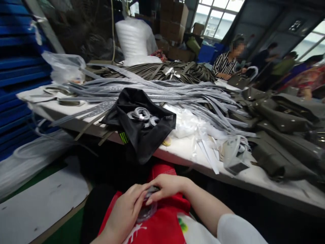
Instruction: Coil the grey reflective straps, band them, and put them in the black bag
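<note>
Close to my body, above a red apron [162,220], both of my hands meet around a small dark and clear coil [149,203]. It looks like a rolled strap in clear plastic, partly hidden by my fingers. My left hand [129,203] is closed on its near left side. From the far right side, my right hand [162,188] is curled over it with the thumb along the top. Ahead of them, a black cloth bag [149,142] lies over the table edge, with several similar pale coils [142,114] on it.
Long plastic-covered straps [162,88] spread over the white table [182,149], with dark straps [152,72] behind. Crumpled white plastic [186,123] and a clear container [236,156] lie right of the bag. Dark olive bags [284,145] fill the right side. A person [224,62] works beyond.
</note>
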The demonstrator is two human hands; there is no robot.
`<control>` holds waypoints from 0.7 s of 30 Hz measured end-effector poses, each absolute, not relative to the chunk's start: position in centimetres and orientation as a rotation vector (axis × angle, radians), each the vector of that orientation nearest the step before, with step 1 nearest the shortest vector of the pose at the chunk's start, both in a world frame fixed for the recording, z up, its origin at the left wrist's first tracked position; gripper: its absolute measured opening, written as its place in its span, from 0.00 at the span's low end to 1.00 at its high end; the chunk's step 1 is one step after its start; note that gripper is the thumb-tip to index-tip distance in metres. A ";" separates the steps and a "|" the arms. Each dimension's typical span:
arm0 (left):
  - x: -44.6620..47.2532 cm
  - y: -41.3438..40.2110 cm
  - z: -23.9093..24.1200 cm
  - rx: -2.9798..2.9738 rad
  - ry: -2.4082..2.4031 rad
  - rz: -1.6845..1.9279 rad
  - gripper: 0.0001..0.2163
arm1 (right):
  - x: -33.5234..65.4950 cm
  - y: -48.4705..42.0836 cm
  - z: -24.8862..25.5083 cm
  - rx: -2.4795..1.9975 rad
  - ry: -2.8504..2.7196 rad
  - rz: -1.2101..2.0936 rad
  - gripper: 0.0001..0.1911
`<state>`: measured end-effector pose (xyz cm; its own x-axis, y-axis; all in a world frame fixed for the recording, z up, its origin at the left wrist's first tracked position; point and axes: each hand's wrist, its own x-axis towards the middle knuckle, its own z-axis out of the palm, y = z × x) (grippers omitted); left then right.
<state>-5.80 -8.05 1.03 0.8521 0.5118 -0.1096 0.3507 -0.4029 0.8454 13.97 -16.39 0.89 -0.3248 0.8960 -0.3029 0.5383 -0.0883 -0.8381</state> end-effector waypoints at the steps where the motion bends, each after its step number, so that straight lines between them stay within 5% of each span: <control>1: -5.9 -8.0 0.7 2.018 0.641 0.203 0.14 | 13.7 -16.9 0.2 -1.573 -1.777 1.401 0.24; 9: -3.5 -6.1 1.3 1.988 0.519 -0.116 0.15 | 12.8 -17.3 -0.2 -1.673 -1.846 1.227 0.22; 17: -4.1 -6.0 -0.1 1.897 0.694 -0.172 0.20 | 25.8 -24.1 -0.3 -2.666 -0.850 -0.121 0.12; 21: -3.7 -5.8 -0.3 1.857 0.712 -0.175 0.21 | 29.7 -27.4 -2.5 -3.055 -0.693 -0.291 0.14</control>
